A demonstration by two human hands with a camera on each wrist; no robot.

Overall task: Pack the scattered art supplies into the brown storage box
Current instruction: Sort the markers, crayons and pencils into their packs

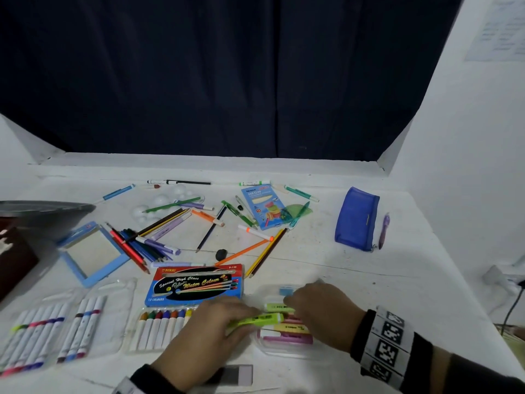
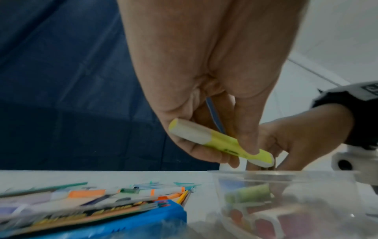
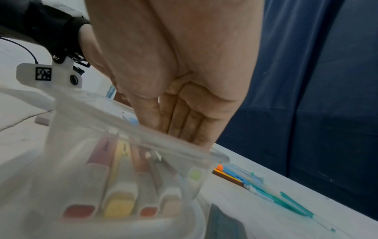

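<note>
My left hand (image 1: 244,317) (image 2: 241,155) pinches a yellow-green highlighter (image 1: 257,319) (image 2: 216,140) between thumb and fingers, just above the left end of a clear plastic case (image 1: 287,349) (image 2: 290,179) (image 3: 131,131) that holds several highlighters. Over the far side of that case, my right hand (image 1: 289,302) (image 3: 180,134) reaches in with straight fingers that hold nothing. Their tips are hidden behind the case rim. Only a corner of the brown storage box (image 1: 14,260) shows, at the far left edge of the table.
A water colour box (image 1: 196,282), a crayon tray (image 1: 162,325) and marker trays (image 1: 34,336) lie to the left of my hands. Loose pencils and pens (image 1: 147,237), a neon box (image 1: 264,206), a blue-framed mirror (image 1: 91,251) and a blue pencil pouch (image 1: 356,218) lie farther back.
</note>
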